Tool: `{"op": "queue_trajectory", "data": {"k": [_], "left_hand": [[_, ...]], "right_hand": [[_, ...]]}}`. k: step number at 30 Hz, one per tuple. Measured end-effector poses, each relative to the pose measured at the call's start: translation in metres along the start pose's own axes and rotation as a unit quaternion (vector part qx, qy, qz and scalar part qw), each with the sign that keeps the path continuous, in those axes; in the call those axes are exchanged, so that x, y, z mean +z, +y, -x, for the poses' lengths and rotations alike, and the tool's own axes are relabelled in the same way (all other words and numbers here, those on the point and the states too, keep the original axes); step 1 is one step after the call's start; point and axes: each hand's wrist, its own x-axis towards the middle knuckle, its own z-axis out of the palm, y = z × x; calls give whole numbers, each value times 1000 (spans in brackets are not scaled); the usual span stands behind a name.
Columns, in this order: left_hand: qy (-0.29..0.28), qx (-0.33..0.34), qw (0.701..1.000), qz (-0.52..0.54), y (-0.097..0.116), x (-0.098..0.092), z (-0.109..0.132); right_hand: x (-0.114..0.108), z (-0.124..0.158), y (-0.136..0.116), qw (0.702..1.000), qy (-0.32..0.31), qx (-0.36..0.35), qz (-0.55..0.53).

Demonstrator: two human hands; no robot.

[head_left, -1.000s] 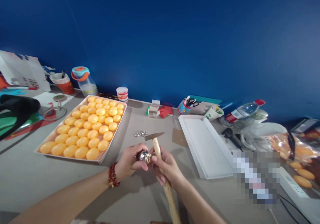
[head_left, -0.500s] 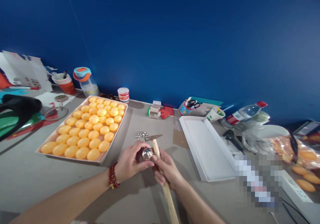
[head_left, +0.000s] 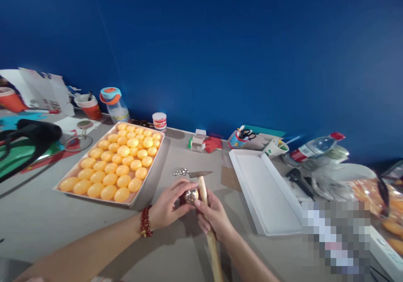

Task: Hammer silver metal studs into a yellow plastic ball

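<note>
My left hand [head_left: 168,205] is closed around a shiny silver ball [head_left: 190,196], its fingertips on the far and near sides. An orange patch shows on the ball's right side; I cannot tell whether it is a reflection. My right hand [head_left: 215,218] grips the wooden handle of a hammer [head_left: 213,248], held upright with its dark metal head pointing away from me. The right thumb is close to the ball, and whether it touches is unclear. Just beyond the hammer head, a small pile of shiny silver beads [head_left: 181,172] lies on the table.
On the left, a shallow box [head_left: 140,189] holds rows of orange balls [head_left: 108,191]. A white tray [head_left: 264,189] lies to the right. Behind are a pen cup [head_left: 236,140], small white boxes [head_left: 198,141] and a round tub [head_left: 159,121]. A plastic bottle [head_left: 311,149] leans at right.
The view has shifted slightly left, so things appear further right. The ball has turned a little, with an orange patch now showing. Both hands keep their hold.
</note>
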Motion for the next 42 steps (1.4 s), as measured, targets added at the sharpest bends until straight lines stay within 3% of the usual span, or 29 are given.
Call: {"op": "queue_trajectory", "data": {"k": [14, 23, 25, 28, 34, 37, 40, 42], "left_hand": [[-34, -25, 999, 9, 13, -5, -8], [-3, -122, 987, 103, 5, 4, -6], [-2, -139, 973, 184, 4, 7, -6], [10, -171, 928, 330, 1, 12, -5], [39, -239, 787, 567, -7, 10, -8], [63, -280, 774, 565, -12, 9, -10], [110, -342, 790, 496, -14, 9, -11], [131, -350, 800, 469, -13, 9, -11]], "right_hand": [[-4, 2, 5, 997, 45, 8, 58], [-6, 0, 10, 997, 48, 10, 65], [-5, 0, 8, 996, 50, 9, 71], [-2, 0, 3, 995, 57, -7, 80], [2, -2, -3, 995, 79, -42, 37], [2, -3, -3, 996, 72, -40, 40], [1, -3, -1, 996, 65, -40, 43], [1, -3, 0, 996, 62, -40, 47]]}}
